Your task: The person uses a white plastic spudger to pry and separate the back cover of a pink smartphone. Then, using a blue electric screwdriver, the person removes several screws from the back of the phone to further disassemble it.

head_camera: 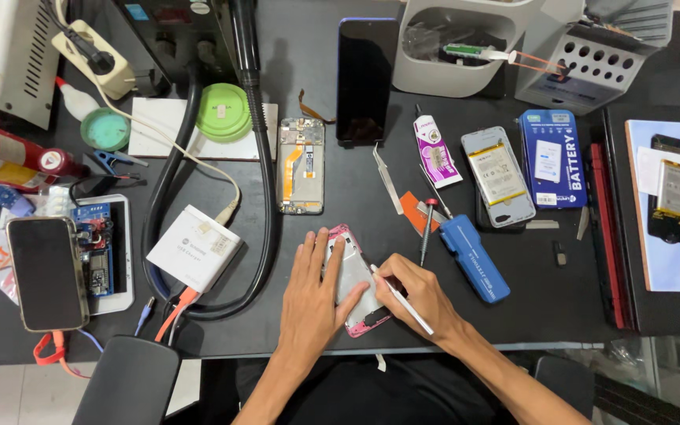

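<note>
Pink-framed phone (353, 277) lies under the flat, spread left hand (314, 295); right hand (417, 295) pinches a white tool (403, 301).

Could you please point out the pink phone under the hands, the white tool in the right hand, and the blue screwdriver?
Pink phone (353, 277): head view, on its pale back panel between the hands.
White tool (408, 305): head view, mid-shaft.
Blue screwdriver (474, 258): head view, middle of the handle.
</note>
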